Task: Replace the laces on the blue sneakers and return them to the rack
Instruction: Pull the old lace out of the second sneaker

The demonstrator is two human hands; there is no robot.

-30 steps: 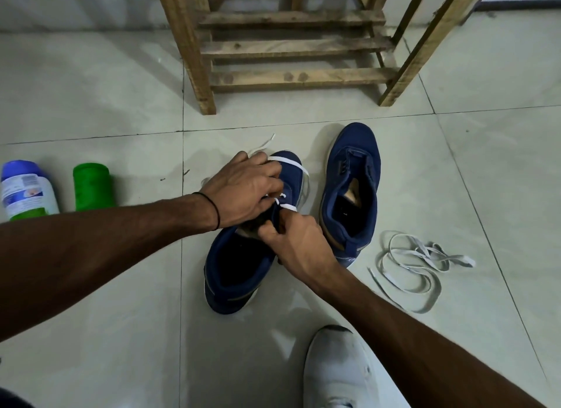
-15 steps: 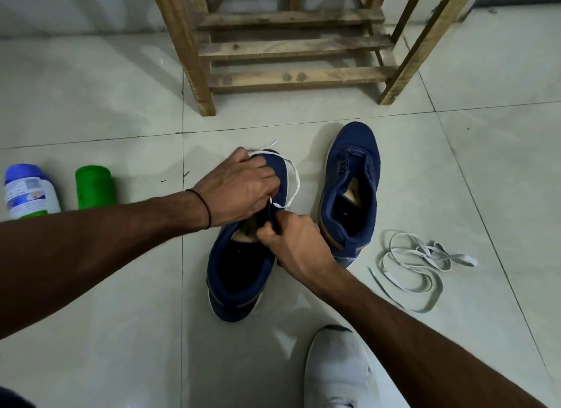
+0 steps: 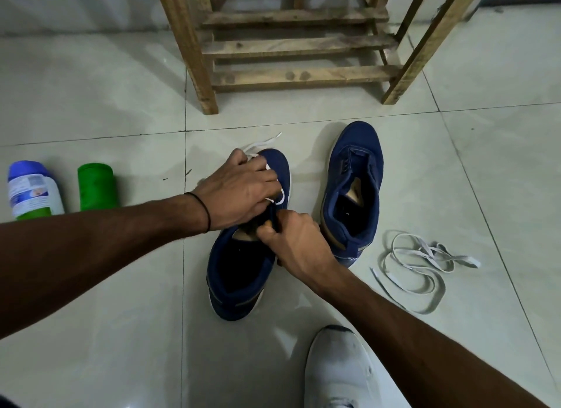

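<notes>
On the tiled floor (image 3: 121,331), head view: the left hand (image 3: 239,192) lies over the front of the near blue sneaker (image 3: 243,271), fingers curled down on the white lace (image 3: 280,196), which loops out from under the fingertips; one lace end trails past the toe. A black wristband (image 3: 202,208) circles that wrist. The right hand (image 3: 294,240) is closed tight, thumb and fingers pinching the dark upper edge of the same sneaker by the tongue. The two hands almost touch.

The second blue sneaker (image 3: 355,189) stands just beside, to the right, unlaced, toe pointing to the wooden rack (image 3: 297,46). A loose pale lace (image 3: 425,265) lies tangled on the floor near its heel.

Tile shows between the sneaker toes and the rack's legs. To the left, well apart, stand a green canister (image 3: 95,186) and a blue-capped bottle (image 3: 30,192). A white shoe (image 3: 337,374) sits at the lower edge, under the right forearm.
</notes>
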